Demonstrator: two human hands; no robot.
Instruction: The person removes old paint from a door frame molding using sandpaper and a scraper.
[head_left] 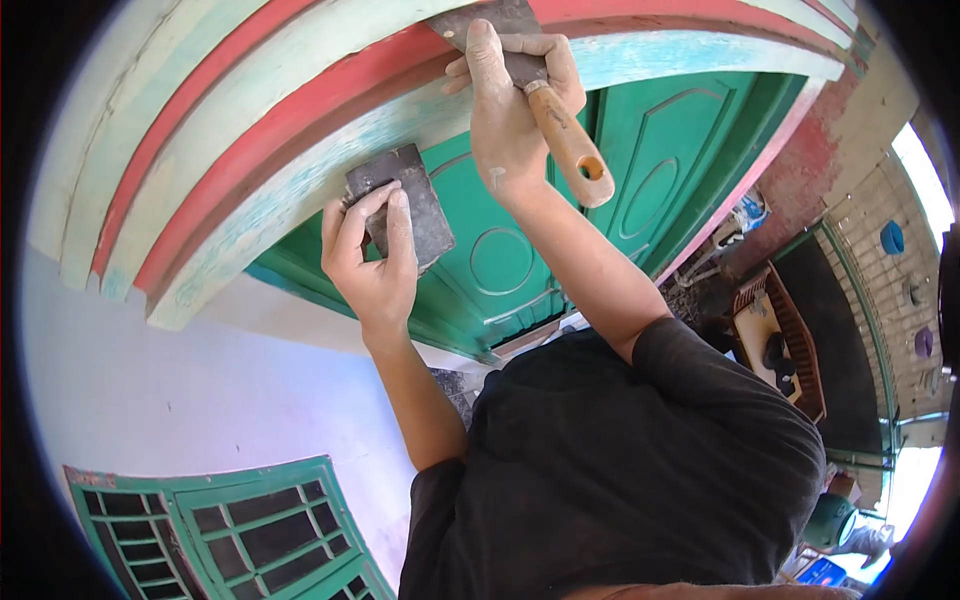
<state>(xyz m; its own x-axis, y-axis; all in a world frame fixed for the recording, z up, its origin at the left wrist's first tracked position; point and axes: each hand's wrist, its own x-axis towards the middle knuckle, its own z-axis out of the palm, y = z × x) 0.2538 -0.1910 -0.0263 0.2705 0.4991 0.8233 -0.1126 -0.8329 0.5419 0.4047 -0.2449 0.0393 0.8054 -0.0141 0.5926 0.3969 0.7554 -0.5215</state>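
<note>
Dust-covered, my right hand (510, 125) is closed on a putty knife (567, 140) near where blade and handle meet. Its yellowish wooden handle points down and right, and its dark blade lies up against the red and pale trim over the door. Lower and to the left, my left hand (372, 255) pinches a dark, flat rectangular plate (425, 205) between thumb and fingers. Whitish smears mark this plate, which overlaps the lower edge of the trim in view. White residue coats the fingers of both hands.
Curved mouldings (230, 190) in red and pale green arch over a green panelled door (500, 262). A pale wall (200, 390) with a green-framed window (270, 525) stands at left. On the right are a wooden bench (790, 340) and a mesh fence (880, 250).
</note>
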